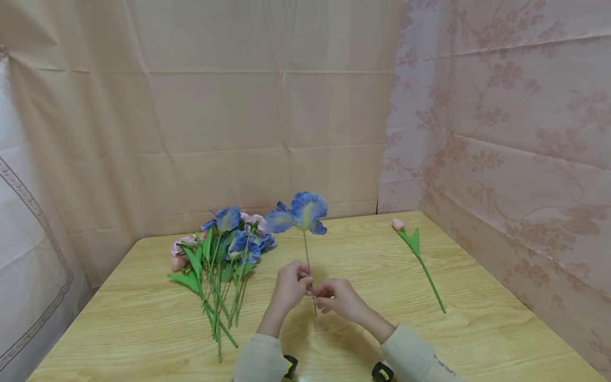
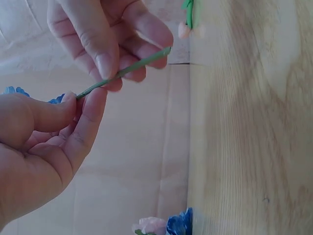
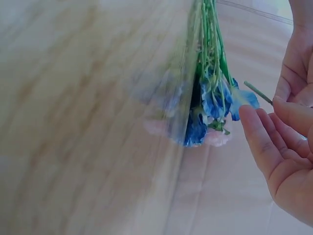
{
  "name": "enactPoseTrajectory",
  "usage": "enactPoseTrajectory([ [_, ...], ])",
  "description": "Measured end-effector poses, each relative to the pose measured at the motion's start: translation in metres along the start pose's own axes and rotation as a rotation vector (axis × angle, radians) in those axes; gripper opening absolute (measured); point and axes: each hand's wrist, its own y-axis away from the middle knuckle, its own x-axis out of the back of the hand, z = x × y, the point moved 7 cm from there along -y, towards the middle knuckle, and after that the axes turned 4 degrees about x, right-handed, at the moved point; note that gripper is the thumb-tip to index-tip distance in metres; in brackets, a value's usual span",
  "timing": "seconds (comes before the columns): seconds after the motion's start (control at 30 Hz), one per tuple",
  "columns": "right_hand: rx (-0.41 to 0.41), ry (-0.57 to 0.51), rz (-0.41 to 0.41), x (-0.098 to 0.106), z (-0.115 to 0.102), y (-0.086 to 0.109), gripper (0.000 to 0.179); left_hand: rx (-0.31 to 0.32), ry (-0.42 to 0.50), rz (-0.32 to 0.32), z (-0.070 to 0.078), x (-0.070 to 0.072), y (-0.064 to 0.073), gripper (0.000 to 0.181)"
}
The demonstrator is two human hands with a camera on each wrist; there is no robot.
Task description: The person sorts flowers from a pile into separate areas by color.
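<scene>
A blue iris [image 1: 305, 212] with yellow streaks stands upright over the middle of the table, its thin stem [image 2: 142, 63] running down between both hands. My left hand [image 1: 291, 286] pinches the stem between thumb and fingers. Just below, the thumb and index finger of my right hand [image 1: 341, 300] pinch the same stem, while its other fingers spread behind it. The cut end of the stem sticks out below the right hand in the left wrist view.
Left on the wood-grain table [image 1: 372, 254] lies a pile of blue irises [image 1: 245, 246], pink flowers [image 1: 183, 244] and green stems. A single pink tulip [image 1: 398, 225] lies at the right. Beige curtain [image 1: 229, 122] hangs behind; patterned cloth [image 1: 515, 159] hangs at the right.
</scene>
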Motion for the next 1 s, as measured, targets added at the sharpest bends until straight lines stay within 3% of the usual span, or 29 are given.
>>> enactPoseTrajectory([
  [0.27, 0.006, -0.049, 0.027, 0.004, -0.005, 0.002, 0.005, -0.036, 0.009, 0.010, 0.005, -0.003, 0.001, 0.007],
  [0.53, 0.031, -0.025, 0.084, 0.012, -0.016, 0.003, 0.004, -0.094, 0.017, 0.047, 0.014, -0.003, 0.002, 0.008],
  [0.7, 0.020, -0.003, 0.099, 0.015, -0.010, 0.003, 0.005, -0.079, 0.052, 0.026, 0.014, -0.003, 0.002, 0.007],
  [1.0, -0.028, 0.118, 0.097, 0.029, 0.004, 0.001, 0.006, -0.070, 0.011, -0.019, 0.011, 0.000, 0.002, 0.006],
])
